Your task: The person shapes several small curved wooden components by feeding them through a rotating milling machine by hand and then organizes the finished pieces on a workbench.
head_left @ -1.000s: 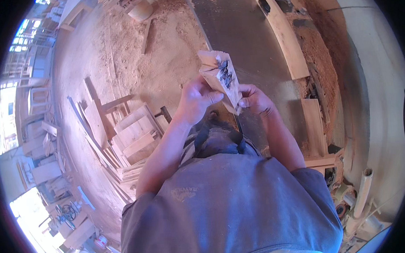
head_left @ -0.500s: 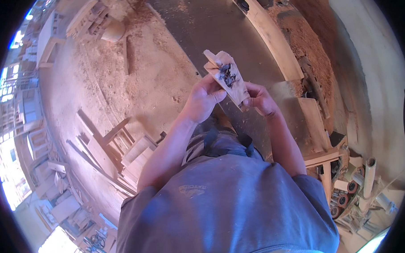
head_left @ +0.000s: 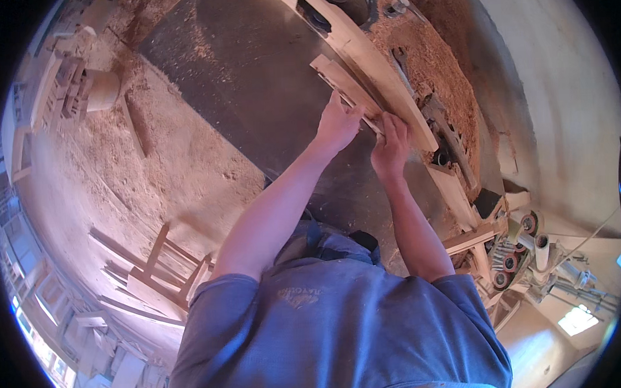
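A short block of wood (head_left: pixel 348 83) lies on the dark flat machine table (head_left: pixel 245 80), close along a long pale wooden fence (head_left: pixel 381 68). My left hand (head_left: pixel 337 127) has its fingers closed on the block's near-left edge. At the block's near end, my right hand (head_left: pixel 391 147) holds it with bent fingers, its fingertips close to the fence. The block's rough dark patch, visible earlier, does not show from here.
Heaped shavings and a wrench (head_left: pixel 402 62) lie beyond the fence. A dark slot (head_left: pixel 314 16) opens in the fence at the top. Sawdust covers the floor (head_left: pixel 179 151) on the left, where wooden offcuts (head_left: pixel 152 271) stand. Sanding rollers (head_left: pixel 510 262) are at the lower right.
Both hands have carried the block forward and right, from in front of me down onto the table beside the fence. The block has been turned, hiding its dark patch. My view has shifted.
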Tool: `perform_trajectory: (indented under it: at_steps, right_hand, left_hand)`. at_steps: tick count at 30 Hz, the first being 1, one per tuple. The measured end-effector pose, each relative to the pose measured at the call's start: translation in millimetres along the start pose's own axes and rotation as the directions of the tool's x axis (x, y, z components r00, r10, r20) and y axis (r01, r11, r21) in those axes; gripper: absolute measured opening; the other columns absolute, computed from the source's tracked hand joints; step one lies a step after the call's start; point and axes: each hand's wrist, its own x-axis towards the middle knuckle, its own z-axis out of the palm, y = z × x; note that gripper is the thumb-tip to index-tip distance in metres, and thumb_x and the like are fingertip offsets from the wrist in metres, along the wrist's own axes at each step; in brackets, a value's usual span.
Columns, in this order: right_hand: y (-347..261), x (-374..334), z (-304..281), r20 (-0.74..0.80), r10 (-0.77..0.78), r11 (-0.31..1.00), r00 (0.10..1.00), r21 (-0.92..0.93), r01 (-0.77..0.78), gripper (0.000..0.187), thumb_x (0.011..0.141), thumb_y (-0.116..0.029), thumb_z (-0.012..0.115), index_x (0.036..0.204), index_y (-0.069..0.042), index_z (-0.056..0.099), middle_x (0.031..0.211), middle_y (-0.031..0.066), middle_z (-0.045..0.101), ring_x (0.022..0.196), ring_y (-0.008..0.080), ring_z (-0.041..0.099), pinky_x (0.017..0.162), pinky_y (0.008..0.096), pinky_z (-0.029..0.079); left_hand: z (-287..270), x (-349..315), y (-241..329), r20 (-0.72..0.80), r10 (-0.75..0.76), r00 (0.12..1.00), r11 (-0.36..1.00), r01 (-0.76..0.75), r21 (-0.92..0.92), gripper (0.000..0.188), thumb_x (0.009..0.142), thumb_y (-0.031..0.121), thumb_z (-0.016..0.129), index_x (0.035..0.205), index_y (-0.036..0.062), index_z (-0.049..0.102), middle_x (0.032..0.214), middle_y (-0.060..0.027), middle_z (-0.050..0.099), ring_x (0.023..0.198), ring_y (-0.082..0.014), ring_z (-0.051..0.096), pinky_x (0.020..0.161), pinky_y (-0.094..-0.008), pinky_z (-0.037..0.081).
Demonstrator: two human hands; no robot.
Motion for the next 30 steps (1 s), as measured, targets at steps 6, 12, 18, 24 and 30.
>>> perform_trajectory:
  at_steps: [6,12,18,24,30]
  right_hand:
    - [24,0,-12,-0.041,-0.311,0.926,0.950,0.211,0.312,0.045,0.077,0.014,0.060,0.118,-0.002,0.070,0.129,0.0147,0.069,0.126,0.0397,0.062,0.107,0.0478,0.049]
    - [40,30,3,-0.041,-0.356,0.883,0.933,0.313,0.351,0.036,0.072,0.015,0.063,0.104,-0.001,0.072,0.122,0.0122,0.072,0.124,0.0326,0.065,0.103,0.0429,0.053]
    - [22,51,23,-0.094,-0.296,0.830,0.951,0.467,0.304,0.039,0.071,0.017,0.059,0.104,-0.001,0.069,0.127,0.0111,0.070,0.121,0.0326,0.067,0.099,0.0410,0.056]
    - [12,70,39,-0.206,-0.289,0.854,0.935,0.386,0.349,0.023,0.071,0.006,0.067,0.089,-0.007,0.065,0.119,0.0035,0.072,0.115,0.0254,0.069,0.095,0.0381,0.056]
    - [-2,83,48,-0.212,-0.271,0.858,0.939,0.389,0.336,0.022,0.071,0.003,0.067,0.088,-0.010,0.065,0.117,0.0012,0.072,0.111,0.0218,0.070,0.092,0.0365,0.057]
  left_hand:
    - [39,26,8,-0.228,0.078,0.971,0.981,-0.035,0.189,0.073,0.095,0.024,0.067,0.150,-0.0135,0.035,0.117,-0.0339,0.070,0.113,-0.0469,0.068,0.098,-0.0510,0.054]
    - [51,43,10,-0.310,0.089,0.947,0.974,-0.017,0.227,0.062,0.097,0.024,0.063,0.147,-0.0076,0.043,0.119,-0.0316,0.070,0.114,-0.0473,0.067,0.099,-0.0531,0.053]
    - [46,52,39,-0.513,0.192,0.837,0.897,0.063,0.438,0.047,0.099,0.025,0.061,0.136,-0.0049,0.056,0.118,-0.0299,0.071,0.114,-0.0482,0.066,0.098,-0.0547,0.051]
    - [24,80,39,-0.528,0.206,0.824,0.917,0.026,0.398,0.035,0.098,0.023,0.062,0.118,-0.0056,0.065,0.108,-0.0299,0.072,0.109,-0.0493,0.067,0.093,-0.0536,0.051]
    - [9,90,44,-0.533,0.286,0.796,0.903,-0.039,0.427,0.029,0.096,0.019,0.064,0.112,-0.0053,0.068,0.104,-0.0299,0.073,0.105,-0.0476,0.070,0.090,-0.0511,0.052]
